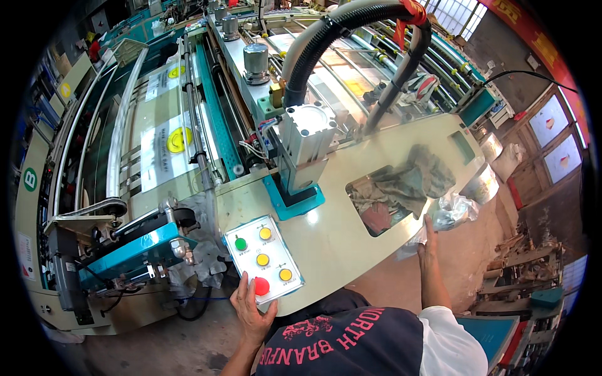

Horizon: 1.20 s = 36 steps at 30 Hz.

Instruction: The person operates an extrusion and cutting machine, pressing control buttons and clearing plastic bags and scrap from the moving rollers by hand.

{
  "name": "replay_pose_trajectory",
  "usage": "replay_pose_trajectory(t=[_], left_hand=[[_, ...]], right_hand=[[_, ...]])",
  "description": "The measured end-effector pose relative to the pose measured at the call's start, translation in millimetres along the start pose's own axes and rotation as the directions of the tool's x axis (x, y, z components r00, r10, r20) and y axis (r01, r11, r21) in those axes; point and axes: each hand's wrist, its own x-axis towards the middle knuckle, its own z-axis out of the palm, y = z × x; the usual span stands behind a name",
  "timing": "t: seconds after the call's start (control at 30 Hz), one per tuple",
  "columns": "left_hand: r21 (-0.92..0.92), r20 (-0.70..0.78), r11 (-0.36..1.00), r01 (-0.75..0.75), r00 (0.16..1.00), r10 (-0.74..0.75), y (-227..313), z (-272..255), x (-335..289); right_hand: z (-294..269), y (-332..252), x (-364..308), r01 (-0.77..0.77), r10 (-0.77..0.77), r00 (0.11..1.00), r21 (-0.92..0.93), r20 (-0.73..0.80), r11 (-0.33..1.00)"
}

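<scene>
At the lower left of the machine's cream side cover (326,250), my left hand (253,313) rests on the corner of a white control panel (251,235). Its fingers are apart beside the round red button (261,286), and the hand holds nothing. Above that button sit a green button (240,244) and three yellow ones. My right hand (429,244) is at the cover's near right edge, fingers stretched upward along it. A crumpled clear plastic bag (453,212) lies just beyond those fingers. Grey-brown rags (401,185) fill the cutout in the cover.
White film printed with yellow smiley faces (179,140) lies under rollers at left. A metal cylinder block (308,125) on a teal bracket (291,199) rises from the cover, with a thick black hose (307,62) arching above. A cluttered rack (520,269) stands at right.
</scene>
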Motion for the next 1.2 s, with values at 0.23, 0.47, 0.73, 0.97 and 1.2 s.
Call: replay_pose_trajectory(t=[0.23,0.47,0.73,0.97,1.2], left_hand=[[0.027,-0.007,0.998,0.055,0.998,-0.055,6.6,2.9,-2.2],[0.054,-0.058,0.993,0.109,0.993,-0.106,20.5,5.5,-3.4],[0.032,-0.140,0.960,0.277,0.953,-0.270,34.7,12.9,-9.5],[-0.170,-0.162,0.863,0.476,0.850,-0.501,45.5,22.1,-14.9],[-0.345,-0.171,0.831,0.435,0.842,-0.512,43.8,28.2,-15.6]], right_hand=[[-4.0,9.7,8.8,0.021,-0.020,0.999,0.014,-0.048,1.000],[-23.7,21.8,24.4,0.000,0.001,0.999,0.014,-0.035,1.000],[-25.8,9.9,18.7,-0.118,0.117,0.993,0.071,0.019,0.990],[-53.6,10.7,40.3,-0.231,0.236,0.972,0.224,0.006,0.947],[-76.0,37.8,46.3,-0.351,0.364,0.914,0.105,-0.180,0.931]])
